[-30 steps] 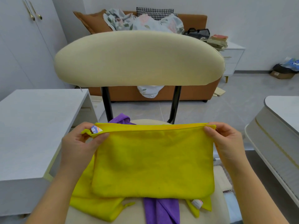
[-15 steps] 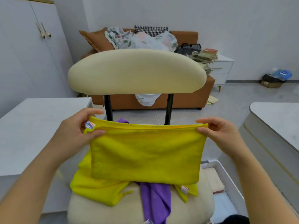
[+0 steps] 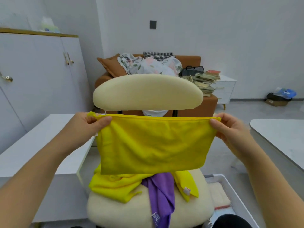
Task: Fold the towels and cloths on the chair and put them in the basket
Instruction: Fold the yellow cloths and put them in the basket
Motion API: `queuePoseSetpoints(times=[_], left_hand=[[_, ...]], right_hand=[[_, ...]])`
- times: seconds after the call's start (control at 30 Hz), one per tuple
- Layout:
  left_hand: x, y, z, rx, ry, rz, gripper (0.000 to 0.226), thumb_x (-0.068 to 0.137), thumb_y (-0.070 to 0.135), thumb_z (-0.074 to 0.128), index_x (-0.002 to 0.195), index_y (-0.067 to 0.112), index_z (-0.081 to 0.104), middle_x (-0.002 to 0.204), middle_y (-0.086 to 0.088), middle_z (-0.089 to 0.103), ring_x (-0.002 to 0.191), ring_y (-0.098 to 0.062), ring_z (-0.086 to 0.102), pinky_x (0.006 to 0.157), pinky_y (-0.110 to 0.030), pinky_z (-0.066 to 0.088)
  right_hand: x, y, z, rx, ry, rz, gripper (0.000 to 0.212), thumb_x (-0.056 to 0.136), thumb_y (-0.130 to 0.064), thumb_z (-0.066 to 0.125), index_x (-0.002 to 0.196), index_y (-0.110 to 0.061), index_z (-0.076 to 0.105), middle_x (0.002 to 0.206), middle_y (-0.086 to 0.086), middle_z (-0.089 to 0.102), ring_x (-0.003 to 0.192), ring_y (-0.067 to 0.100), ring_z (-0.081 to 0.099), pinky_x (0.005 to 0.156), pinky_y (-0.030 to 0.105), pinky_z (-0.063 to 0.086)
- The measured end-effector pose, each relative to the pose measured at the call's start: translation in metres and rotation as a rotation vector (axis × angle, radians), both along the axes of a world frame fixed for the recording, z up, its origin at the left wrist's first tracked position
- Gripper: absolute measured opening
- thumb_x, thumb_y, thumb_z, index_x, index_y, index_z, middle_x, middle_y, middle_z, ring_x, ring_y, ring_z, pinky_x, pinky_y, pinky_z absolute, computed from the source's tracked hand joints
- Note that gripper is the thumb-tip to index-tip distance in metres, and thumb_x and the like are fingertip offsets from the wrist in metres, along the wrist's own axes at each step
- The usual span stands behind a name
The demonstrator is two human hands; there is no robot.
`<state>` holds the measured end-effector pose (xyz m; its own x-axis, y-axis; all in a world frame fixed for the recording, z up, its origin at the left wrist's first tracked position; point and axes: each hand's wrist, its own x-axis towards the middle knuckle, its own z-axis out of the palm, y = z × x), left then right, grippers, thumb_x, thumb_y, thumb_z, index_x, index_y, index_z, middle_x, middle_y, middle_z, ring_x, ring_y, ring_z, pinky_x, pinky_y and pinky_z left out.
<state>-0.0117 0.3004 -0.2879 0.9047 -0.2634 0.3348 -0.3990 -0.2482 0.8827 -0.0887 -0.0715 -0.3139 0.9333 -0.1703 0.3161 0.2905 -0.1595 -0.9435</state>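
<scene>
A yellow cloth (image 3: 153,143), folded in half, hangs in the air above the cream chair (image 3: 148,94). My left hand (image 3: 89,123) pinches its top left corner and my right hand (image 3: 227,127) pinches its top right corner, so the top edge is stretched taut. On the chair seat lie another crumpled yellow cloth (image 3: 115,185) and a purple cloth (image 3: 162,193) draped over the front. A white basket (image 3: 233,193) stands on the floor right of the chair, with a cream towel (image 3: 219,195) inside.
A white table (image 3: 32,145) stands to the left, another white table (image 3: 283,137) to the right. Behind the chair is a brown sofa (image 3: 197,109) piled with bedding, and a nightstand with stacked books (image 3: 205,81). White cupboards line the left wall.
Both hands have lifted the folded yellow cloth up off the pile on the seat; it now hangs free. The view has risen and pulled back from the chair.
</scene>
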Motion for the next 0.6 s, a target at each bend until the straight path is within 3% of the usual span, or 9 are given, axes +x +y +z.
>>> queuePoseSetpoints(times=[0.07,0.13,0.27,0.4,0.5,0.6], left_hand=[[-0.005,-0.005,0.000,0.002,-0.001,0.059,0.025,0.082,0.038,0.065,0.067,0.019,0.071,0.060,0.015,0.068,0.060,0.005,0.063,0.054,-0.006,0.046],[-0.009,-0.007,-0.002,-0.050,-0.001,0.073,0.013,0.088,0.020,0.059,0.079,0.018,0.068,0.065,0.012,0.070,0.066,0.000,0.065,0.059,-0.009,0.051],[-0.016,-0.015,-0.009,-0.189,-0.008,0.179,0.018,0.090,0.029,0.054,0.082,0.018,0.065,0.065,0.009,0.067,0.069,-0.010,0.059,0.064,-0.022,0.049],[-0.030,-0.024,-0.016,-0.110,-0.122,0.325,0.055,0.085,0.048,0.046,0.066,-0.003,0.052,0.055,-0.007,0.040,0.055,-0.017,0.036,0.053,-0.031,0.028],[-0.037,-0.020,-0.019,-0.064,-0.094,0.372,0.053,0.078,0.056,0.043,0.055,0.010,0.035,0.051,-0.006,0.031,0.052,-0.020,0.030,0.053,-0.031,0.022],[-0.029,-0.014,-0.023,-0.026,0.074,0.352,0.059,0.073,0.066,0.042,0.061,0.008,0.043,0.057,-0.013,0.038,0.057,-0.023,0.039,0.059,-0.032,0.029]], right_hand=[[-0.002,0.005,0.000,0.027,0.029,-0.034,0.065,0.036,-0.075,0.079,0.078,-0.027,0.066,0.076,-0.003,0.063,0.075,0.012,0.061,0.071,0.028,0.054],[-0.003,0.010,-0.001,0.050,0.039,-0.078,0.066,0.035,-0.077,0.077,0.078,-0.027,0.065,0.074,-0.004,0.063,0.071,0.010,0.061,0.066,0.027,0.053],[-0.008,0.024,-0.004,0.099,0.005,-0.184,0.054,0.052,-0.076,0.070,0.077,-0.029,0.065,0.076,0.000,0.058,0.069,0.012,0.056,0.061,0.028,0.049],[-0.011,0.039,-0.006,0.079,-0.050,-0.357,0.019,0.095,-0.037,0.050,0.083,-0.024,0.056,0.079,0.000,0.055,0.074,0.014,0.050,0.066,0.030,0.042],[-0.016,0.042,-0.006,0.016,-0.057,-0.378,0.016,0.097,-0.032,0.048,0.084,-0.024,0.055,0.081,0.002,0.056,0.077,0.015,0.053,0.068,0.033,0.044],[-0.015,0.040,-0.007,-0.013,-0.002,-0.336,0.018,0.096,-0.032,0.050,0.084,-0.022,0.056,0.082,0.007,0.056,0.076,0.019,0.052,0.069,0.037,0.044]])
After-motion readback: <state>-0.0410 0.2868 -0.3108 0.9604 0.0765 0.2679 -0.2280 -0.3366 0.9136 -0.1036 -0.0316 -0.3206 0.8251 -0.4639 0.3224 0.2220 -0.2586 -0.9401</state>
